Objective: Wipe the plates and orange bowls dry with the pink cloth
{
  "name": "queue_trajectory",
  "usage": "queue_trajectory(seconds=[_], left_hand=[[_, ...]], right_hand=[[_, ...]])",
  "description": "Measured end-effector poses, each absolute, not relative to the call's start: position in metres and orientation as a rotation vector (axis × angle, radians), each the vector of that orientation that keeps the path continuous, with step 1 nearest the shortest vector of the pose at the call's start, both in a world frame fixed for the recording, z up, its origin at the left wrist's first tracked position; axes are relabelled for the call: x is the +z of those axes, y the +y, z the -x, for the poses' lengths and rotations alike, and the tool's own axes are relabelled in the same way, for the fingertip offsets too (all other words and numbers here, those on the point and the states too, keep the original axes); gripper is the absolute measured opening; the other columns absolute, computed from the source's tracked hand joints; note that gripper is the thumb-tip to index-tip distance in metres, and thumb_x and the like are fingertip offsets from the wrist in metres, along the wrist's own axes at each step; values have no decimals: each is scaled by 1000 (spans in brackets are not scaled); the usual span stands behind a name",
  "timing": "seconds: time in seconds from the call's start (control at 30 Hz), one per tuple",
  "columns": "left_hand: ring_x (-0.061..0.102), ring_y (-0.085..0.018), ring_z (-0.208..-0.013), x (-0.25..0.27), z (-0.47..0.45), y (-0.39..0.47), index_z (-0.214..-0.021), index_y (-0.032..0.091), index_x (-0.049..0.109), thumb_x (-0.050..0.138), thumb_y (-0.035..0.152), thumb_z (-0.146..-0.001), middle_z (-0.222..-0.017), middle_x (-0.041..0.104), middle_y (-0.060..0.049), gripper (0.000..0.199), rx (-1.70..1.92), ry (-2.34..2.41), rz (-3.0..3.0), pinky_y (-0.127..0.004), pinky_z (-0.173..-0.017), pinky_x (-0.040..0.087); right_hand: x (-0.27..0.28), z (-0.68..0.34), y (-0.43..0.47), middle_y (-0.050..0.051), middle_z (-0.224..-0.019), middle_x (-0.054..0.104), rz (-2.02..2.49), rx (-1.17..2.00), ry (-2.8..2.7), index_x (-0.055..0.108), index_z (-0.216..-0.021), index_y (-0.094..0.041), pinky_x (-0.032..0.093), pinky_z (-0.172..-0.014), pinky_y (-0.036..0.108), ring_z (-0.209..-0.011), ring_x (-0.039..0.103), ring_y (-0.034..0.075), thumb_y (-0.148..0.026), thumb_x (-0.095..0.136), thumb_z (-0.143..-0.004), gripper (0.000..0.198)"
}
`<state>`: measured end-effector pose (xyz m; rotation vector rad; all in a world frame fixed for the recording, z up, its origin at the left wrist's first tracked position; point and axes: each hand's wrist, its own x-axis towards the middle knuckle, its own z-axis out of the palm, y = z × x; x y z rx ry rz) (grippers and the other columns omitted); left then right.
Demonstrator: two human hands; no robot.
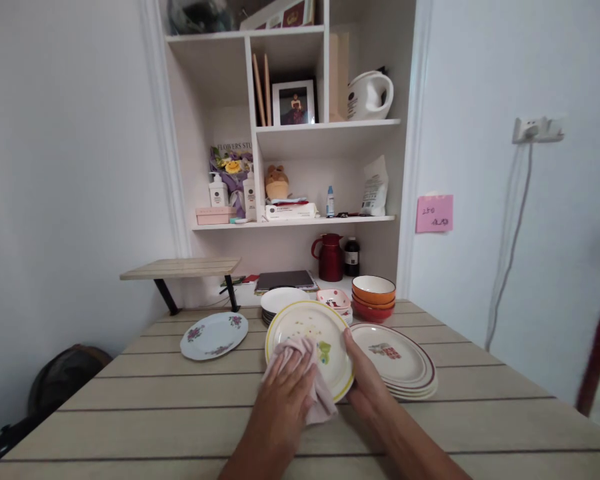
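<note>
A cream plate (336, 333) with a yellow rim and a green and yellow print is tilted up toward me above the table. My right hand (364, 375) grips its right edge, thumb on the front and the other fingers mostly hidden behind. Against the plate's lower left face, my left hand (289, 387) presses a pale pink cloth (323, 404), which hangs down below the rim. Just right of this plate lies a stack of oval plates (410, 353) with dark red rims. To the left, a white flowered plate (213, 338) rests flat on the table.
Behind the held plate stand a stack of white plates (283, 298), small pink patterned dishes (334, 298) and orange and red bowls (373, 300). A raised wooden shelf (180, 268) stands at the table's back left. A red jug (330, 259) stands farther back, under the wall shelves.
</note>
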<state>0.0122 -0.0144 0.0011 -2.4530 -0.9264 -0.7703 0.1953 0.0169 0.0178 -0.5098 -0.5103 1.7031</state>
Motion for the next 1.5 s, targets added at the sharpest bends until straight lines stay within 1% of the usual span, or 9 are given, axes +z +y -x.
queue_trajectory(seconds=[0.13,0.33,0.6,0.8,0.93,1.03,1.17,1.3,1.5], left_hand=[[35,-19,-142,9,-13,-24,-149,26,32,46,19,-95,-153,41,-1,56,-734,-911,2537,-48,-118,30],[34,-19,-143,6,-7,-13,-150,28,31,42,25,-98,-152,42,-1,53,-808,-1040,2429,-49,-119,28],[37,-24,-141,-1,6,0,-145,20,41,42,20,-97,-150,45,-7,48,-876,-1260,2209,-52,-115,34],[42,-22,-138,0,-4,-8,-140,23,48,44,18,-96,-148,48,-6,45,-813,-1154,2388,-51,-115,36],[37,-18,-141,6,-14,-20,-147,26,38,45,21,-96,-150,45,-2,51,-729,-904,2616,-47,-119,30],[35,-16,-142,10,-16,-25,-149,29,33,42,25,-99,-151,44,0,52,-709,-857,2671,-46,-121,25],[35,-17,-142,13,-12,-22,-150,28,32,41,25,-99,-151,44,1,52,-717,-953,2614,-49,-121,25],[38,-20,-141,9,-7,-13,-149,27,35,43,19,-96,-149,47,-2,54,-827,-1135,2438,-52,-119,28],[40,-25,-140,-1,4,1,-144,18,42,40,12,-93,-148,47,-8,52,-843,-1377,2124,-57,-115,31]], right_hand=[[14,-187,9,15,-117,73,493,1781,-589,60,-128,-10,46,-103,40,-109,69,26,-51,60,-87,58],[14,-172,-3,15,-115,73,491,1872,-664,62,-126,-11,44,-105,41,-110,68,26,-50,61,-87,55],[14,-168,-3,17,-115,73,499,1954,-603,57,-133,-10,44,-104,45,-111,68,28,-53,57,-88,62],[12,-185,13,14,-111,75,569,1727,-443,53,-136,-12,47,-102,42,-110,68,26,-50,59,-89,61],[15,-189,12,14,-111,75,544,1731,-463,59,-129,-11,48,-101,41,-109,69,26,-52,60,-87,58],[17,-183,5,15,-111,75,512,1856,-505,61,-126,-12,48,-100,44,-108,69,28,-51,61,-86,56],[14,-169,-4,16,-111,75,499,1985,-581,62,-125,-11,48,-100,44,-107,69,28,-55,62,-85,60],[9,-160,-6,15,-116,73,433,1966,-627,62,-126,-11,44,-104,40,-110,68,25,-48,64,-86,54],[8,-163,1,16,-114,74,422,1990,-555,59,-130,-10,42,-107,44,-113,66,27,-51,58,-88,58]])
